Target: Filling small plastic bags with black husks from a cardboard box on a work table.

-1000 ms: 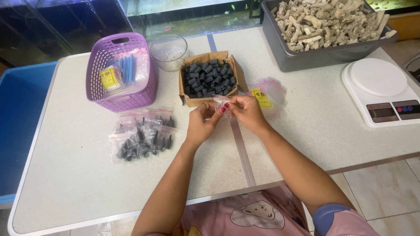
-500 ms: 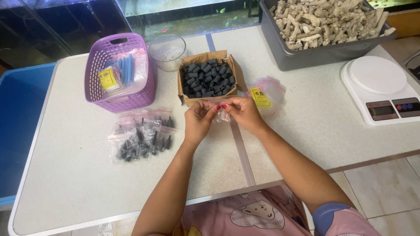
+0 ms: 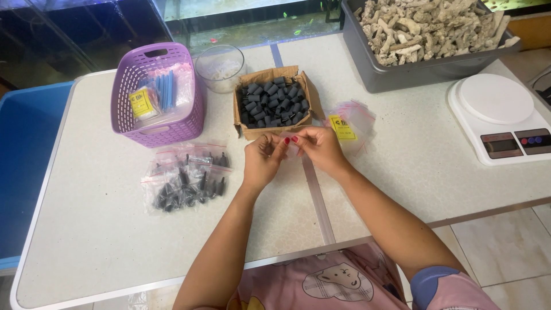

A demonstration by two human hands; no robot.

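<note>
Hands (image 3: 263,159) (image 3: 319,148) pinching small clear bag (image 3: 294,146) together, just before cardboard box (image 3: 273,103) edge

The basket (image 3: 158,97) is purple, the box (image 3: 274,103) is brown with black pieces, the scale (image 3: 502,117) is white, and the surface (image 3: 92,241) is speckled cream.

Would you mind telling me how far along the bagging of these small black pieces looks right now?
Done: several filled bags lie left of the hands. In hand: the left hand and right hand pinch a small clear bag between them. Left: the cardboard box holds many black pieces, and empty bags wait beside it.
</note>
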